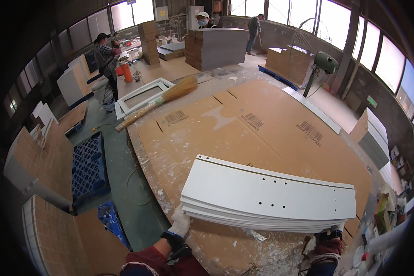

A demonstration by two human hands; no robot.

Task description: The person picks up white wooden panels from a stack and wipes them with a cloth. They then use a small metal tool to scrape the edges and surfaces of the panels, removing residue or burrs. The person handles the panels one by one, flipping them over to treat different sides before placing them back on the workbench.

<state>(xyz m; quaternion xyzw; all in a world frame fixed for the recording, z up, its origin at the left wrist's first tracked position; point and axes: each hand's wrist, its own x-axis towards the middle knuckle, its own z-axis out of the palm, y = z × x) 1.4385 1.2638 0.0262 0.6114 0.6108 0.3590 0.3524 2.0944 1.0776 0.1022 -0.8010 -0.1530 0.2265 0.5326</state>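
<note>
White panels (234,186) may slide if my left hand (181,222) or right hand (339,227), touching their ends, how closed unclear, tilts them.

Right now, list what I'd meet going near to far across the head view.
Stack of white panels → straw broom → large grey-faced stack → person near the far wall → windows.
</note>
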